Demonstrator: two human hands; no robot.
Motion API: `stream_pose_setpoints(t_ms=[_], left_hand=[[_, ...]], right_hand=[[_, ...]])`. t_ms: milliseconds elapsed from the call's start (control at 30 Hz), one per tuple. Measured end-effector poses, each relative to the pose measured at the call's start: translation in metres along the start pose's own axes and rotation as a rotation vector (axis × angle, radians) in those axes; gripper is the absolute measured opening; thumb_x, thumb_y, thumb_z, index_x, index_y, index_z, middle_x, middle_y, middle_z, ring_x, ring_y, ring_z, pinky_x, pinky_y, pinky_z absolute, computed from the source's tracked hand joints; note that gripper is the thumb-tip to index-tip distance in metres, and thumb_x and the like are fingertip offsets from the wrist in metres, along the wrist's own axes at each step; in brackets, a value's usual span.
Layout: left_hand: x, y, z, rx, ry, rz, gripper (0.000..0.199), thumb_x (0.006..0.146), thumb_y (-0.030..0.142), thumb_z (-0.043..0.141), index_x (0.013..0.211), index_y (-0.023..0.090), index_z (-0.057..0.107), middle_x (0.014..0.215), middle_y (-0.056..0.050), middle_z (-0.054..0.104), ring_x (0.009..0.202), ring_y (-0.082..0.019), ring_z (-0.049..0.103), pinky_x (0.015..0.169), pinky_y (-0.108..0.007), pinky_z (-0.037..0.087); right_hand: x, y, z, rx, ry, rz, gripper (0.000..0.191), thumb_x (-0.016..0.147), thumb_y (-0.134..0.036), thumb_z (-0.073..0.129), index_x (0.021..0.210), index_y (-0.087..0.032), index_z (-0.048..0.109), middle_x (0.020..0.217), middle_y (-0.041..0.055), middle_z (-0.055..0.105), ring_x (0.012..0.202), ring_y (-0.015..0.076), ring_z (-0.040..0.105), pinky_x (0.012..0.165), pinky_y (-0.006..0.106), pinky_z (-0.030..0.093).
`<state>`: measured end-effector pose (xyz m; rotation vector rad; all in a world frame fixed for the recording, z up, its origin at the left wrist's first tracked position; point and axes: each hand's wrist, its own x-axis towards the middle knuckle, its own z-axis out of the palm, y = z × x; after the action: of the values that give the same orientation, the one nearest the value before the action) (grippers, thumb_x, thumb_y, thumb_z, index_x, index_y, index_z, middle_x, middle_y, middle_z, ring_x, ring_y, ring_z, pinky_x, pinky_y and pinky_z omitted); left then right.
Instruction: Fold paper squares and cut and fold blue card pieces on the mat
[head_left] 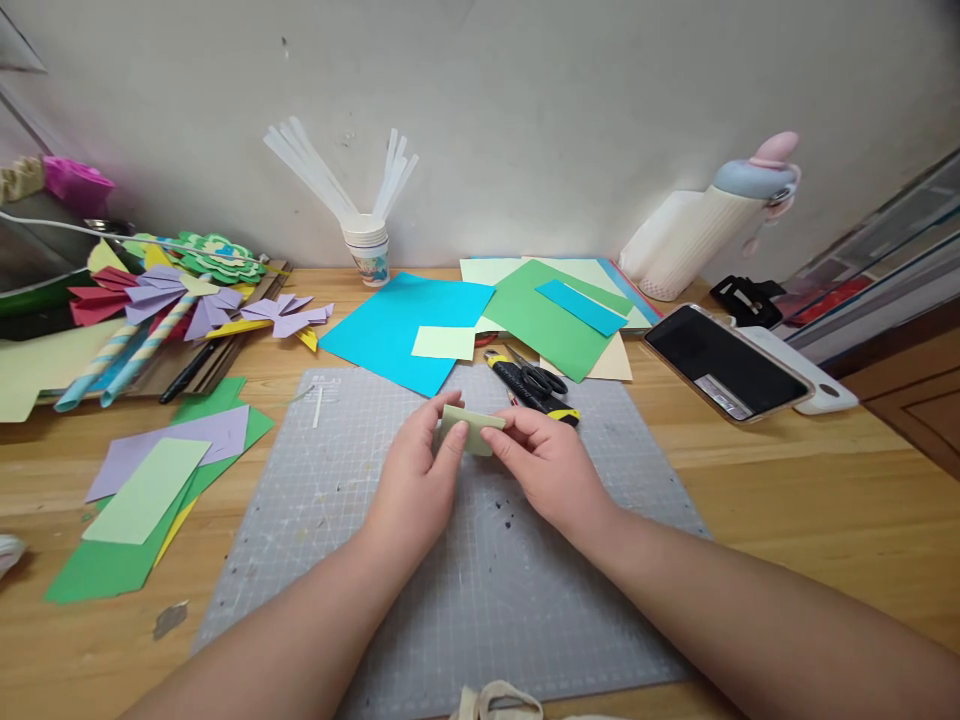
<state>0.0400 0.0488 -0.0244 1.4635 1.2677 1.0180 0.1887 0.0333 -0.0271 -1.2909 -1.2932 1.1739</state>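
Observation:
A small pale green paper is held between both hands above the grey cutting mat. My left hand pinches its left part, thumb on the near face. At the right end, the thumb and fingers of my right hand grip the same paper. Just beyond the hands lie a black and yellow cutter and black-handled scissors. Behind them is a blue sheet with a pale green strip on it, beside a green sheet.
Coloured paper pieces and paper pinwheels lie at left. A paper cup with white straws stands near the wall. At right are a phone and a leaning bottle.

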Motion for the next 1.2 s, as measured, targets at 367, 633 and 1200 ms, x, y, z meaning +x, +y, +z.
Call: stream_pose_setpoints(t_ms=[367,633,1200], left_hand=[[0.012,-0.002,-0.011,0.369,0.095,0.103,0.034,0.085,0.02,0.049,0.118,0.025,0.059,0.113,-0.007,0.068,0.11,-0.029,0.057,0.104,-0.051,0.031],[0.058,-0.009,-0.127,0.888,0.358,-0.153,0.035,0.066,0.053,0.068,0.08,0.021,0.062,0.103,-0.014,0.062,0.122,-0.051,0.039,0.093,-0.07,0.022],[0.065,-0.018,-0.123,1.188,0.238,-0.359,0.02,0.079,0.036,0.057,0.073,0.023,0.07,0.091,-0.014,0.072,0.099,-0.038,0.06,0.085,-0.052,0.038]], right_hand=[[0.01,0.008,-0.005,-0.237,-0.032,-0.06,0.015,0.084,-0.026,0.058,0.088,-0.022,0.071,0.083,0.002,0.072,0.079,0.0208,0.063,0.071,0.033,0.045],[0.006,0.006,-0.003,-0.221,-0.039,-0.032,0.016,0.084,-0.028,0.056,0.086,-0.02,0.07,0.08,0.0023,0.071,0.075,0.02,0.062,0.067,0.031,0.044],[0.0,0.009,0.0,-0.158,-0.092,-0.052,0.018,0.083,-0.028,0.055,0.087,-0.02,0.07,0.083,0.0024,0.071,0.075,0.018,0.061,0.066,0.029,0.043]])
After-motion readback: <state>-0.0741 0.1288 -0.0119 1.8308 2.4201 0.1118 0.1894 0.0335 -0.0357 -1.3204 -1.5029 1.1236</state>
